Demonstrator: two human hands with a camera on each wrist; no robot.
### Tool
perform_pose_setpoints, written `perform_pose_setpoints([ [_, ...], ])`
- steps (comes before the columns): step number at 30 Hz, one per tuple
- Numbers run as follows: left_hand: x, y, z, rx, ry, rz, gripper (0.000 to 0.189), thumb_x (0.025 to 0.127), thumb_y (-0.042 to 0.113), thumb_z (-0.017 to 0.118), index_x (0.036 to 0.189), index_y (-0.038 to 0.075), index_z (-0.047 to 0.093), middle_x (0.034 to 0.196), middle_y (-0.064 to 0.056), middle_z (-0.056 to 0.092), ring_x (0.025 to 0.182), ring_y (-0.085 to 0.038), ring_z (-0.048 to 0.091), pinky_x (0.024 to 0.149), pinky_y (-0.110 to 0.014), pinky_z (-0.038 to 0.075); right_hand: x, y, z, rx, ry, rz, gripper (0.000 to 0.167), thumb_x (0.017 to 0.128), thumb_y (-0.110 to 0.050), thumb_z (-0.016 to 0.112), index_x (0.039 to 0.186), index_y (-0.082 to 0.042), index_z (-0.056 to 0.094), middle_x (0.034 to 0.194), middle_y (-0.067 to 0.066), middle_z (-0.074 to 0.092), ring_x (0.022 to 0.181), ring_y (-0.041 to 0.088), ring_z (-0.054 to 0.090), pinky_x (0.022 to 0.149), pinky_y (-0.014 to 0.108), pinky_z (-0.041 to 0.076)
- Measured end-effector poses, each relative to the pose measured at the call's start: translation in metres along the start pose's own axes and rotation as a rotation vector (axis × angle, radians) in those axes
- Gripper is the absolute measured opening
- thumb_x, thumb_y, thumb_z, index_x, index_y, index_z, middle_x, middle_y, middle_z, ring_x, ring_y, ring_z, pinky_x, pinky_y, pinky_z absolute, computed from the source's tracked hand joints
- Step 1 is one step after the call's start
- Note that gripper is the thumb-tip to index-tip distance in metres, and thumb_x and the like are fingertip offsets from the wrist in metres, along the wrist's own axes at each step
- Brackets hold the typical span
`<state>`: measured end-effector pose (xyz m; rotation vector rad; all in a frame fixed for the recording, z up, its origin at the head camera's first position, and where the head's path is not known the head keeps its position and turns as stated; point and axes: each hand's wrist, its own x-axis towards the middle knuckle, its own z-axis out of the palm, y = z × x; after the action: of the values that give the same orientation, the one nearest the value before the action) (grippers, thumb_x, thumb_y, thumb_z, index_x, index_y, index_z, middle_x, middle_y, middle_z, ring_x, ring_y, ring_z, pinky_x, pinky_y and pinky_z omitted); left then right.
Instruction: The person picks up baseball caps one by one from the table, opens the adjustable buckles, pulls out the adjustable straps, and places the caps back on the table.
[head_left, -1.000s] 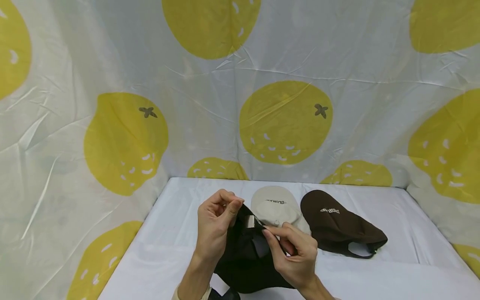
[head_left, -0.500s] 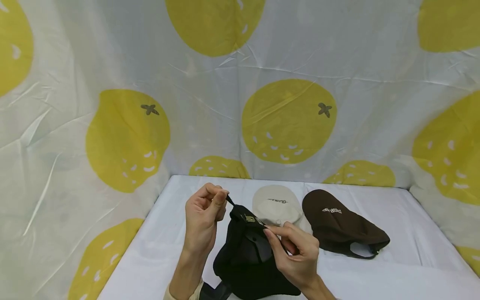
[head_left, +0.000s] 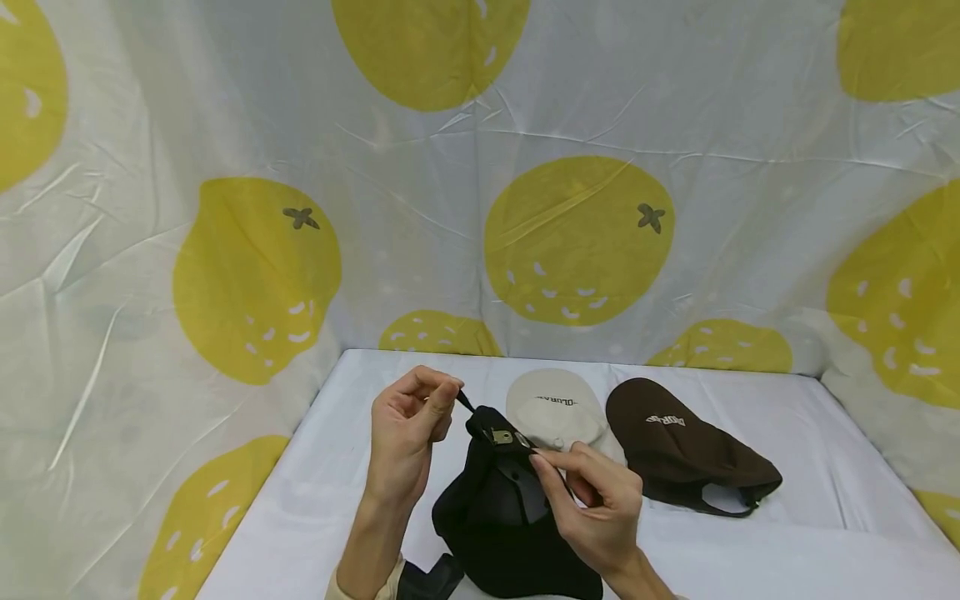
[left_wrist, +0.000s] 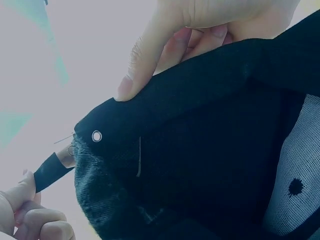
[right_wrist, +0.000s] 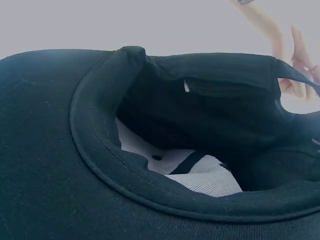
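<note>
A black baseball cap (head_left: 517,542) is held up with its inside facing me and its brim low. My left hand (head_left: 408,421) pinches the end of the cap's narrow back strap (head_left: 466,400), pulled out taut to the upper left. My right hand (head_left: 596,508) pinches the cap's back edge between thumb and index finger, beside a metal eyelet (left_wrist: 96,136). A small metal buckle (head_left: 501,437) shows at the strap's base. In the right wrist view, the cap's opening reveals a white mesh lining (right_wrist: 212,180); the left hand appears behind at upper right.
Behind the right hand lies a beige cap (head_left: 551,408) with dark lettering, partly covered by that hand. A dark brown cap (head_left: 690,454) lies beside it on the white-covered table (head_left: 810,467). A lemon-print curtain (head_left: 420,208) encloses the back and sides.
The left hand has moved left, drawing the strap out from the cap into a taut line. The buckle has turned more into view. The right hand keeps its pinch.
</note>
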<state>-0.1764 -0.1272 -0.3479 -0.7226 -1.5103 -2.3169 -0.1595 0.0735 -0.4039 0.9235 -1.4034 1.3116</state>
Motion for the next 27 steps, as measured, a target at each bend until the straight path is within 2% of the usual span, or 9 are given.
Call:
perform_pose_setpoints([
  [10,-0.0007,0.0013,0.0020,0.047,0.003,-0.024,0.023,0.099,-0.001,0.065,0.095,0.018,0.077,0.059,0.012,0.049,0.050,-0.016,0.019,0.048,-0.033,0.011,0.0016,-0.0004,-0.0010,-0.021,0.062,-0.006,0.004,0.083,0.006,0.081,0.086,0.003,0.080,0.053,-0.004,0.029,0.049,0.000,0.025,0.044,0.009,0.017],
  [27,-0.0018,0.0003,0.0013,0.076,-0.017,-0.051,0.024,0.098,-0.002,0.066,0.096,0.020,0.078,0.056,0.006,0.039,0.050,-0.017,0.019,0.049,-0.031,0.014,-0.0001,0.0021,-0.0025,-0.022,0.090,0.014,0.010,0.079,0.010,0.081,0.087,0.004,0.081,0.054,-0.005,0.029,0.050,-0.001,0.025,0.045,0.008,0.017],
])
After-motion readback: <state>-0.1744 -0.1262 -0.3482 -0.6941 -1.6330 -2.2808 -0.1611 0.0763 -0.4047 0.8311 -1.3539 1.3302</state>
